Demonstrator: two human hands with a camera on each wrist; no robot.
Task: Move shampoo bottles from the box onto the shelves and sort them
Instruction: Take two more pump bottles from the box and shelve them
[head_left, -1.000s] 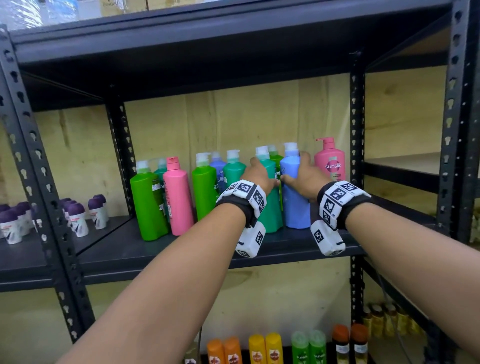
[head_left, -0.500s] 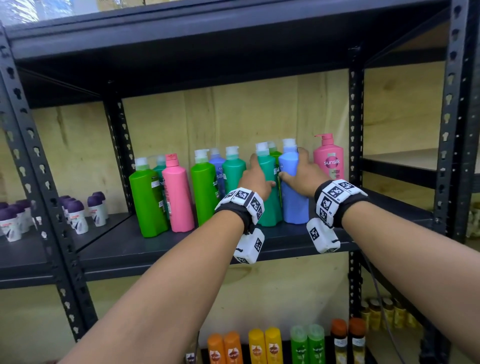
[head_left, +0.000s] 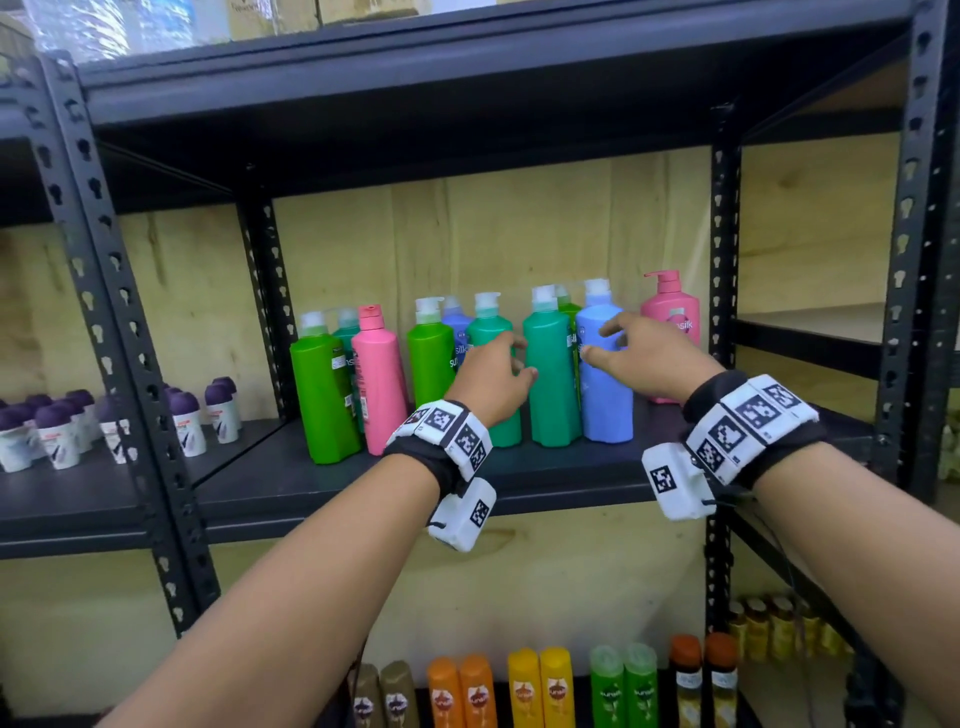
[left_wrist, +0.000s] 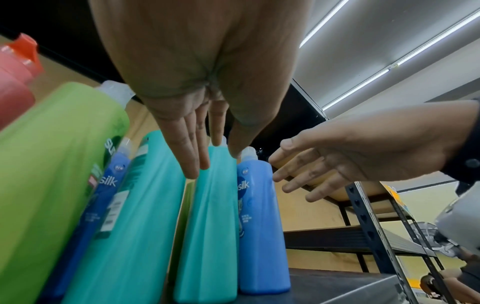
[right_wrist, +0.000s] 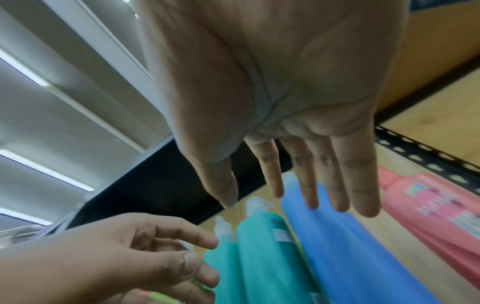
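Note:
Several tall shampoo bottles stand in a row on the black middle shelf (head_left: 561, 473). Among them are a teal bottle (head_left: 550, 384), a light blue bottle (head_left: 605, 405) right of it, and a pink pump bottle (head_left: 672, 317) at the far right. My left hand (head_left: 511, 358) is open, fingers loosely spread in front of the two teal bottles (left_wrist: 207, 236). My right hand (head_left: 597, 342) is open too, its straight fingers (right_wrist: 337, 185) just before the blue bottle (right_wrist: 350, 257). Neither hand holds anything. Whether the fingertips touch the bottles I cannot tell.
Green bottles (head_left: 322, 400) and a pink one (head_left: 376, 379) stand at the row's left. Black uprights (head_left: 722, 260) frame the bay, with a shelf board (head_left: 467, 67) overhead. Small purple-capped roll-ons (head_left: 57, 431) fill the left bay. Small coloured bottles (head_left: 540, 686) line the shelf below.
Both hands have let go of the teal and blue bottles and drawn back toward me with fingers spread. The bottles stay upright on the shelf.

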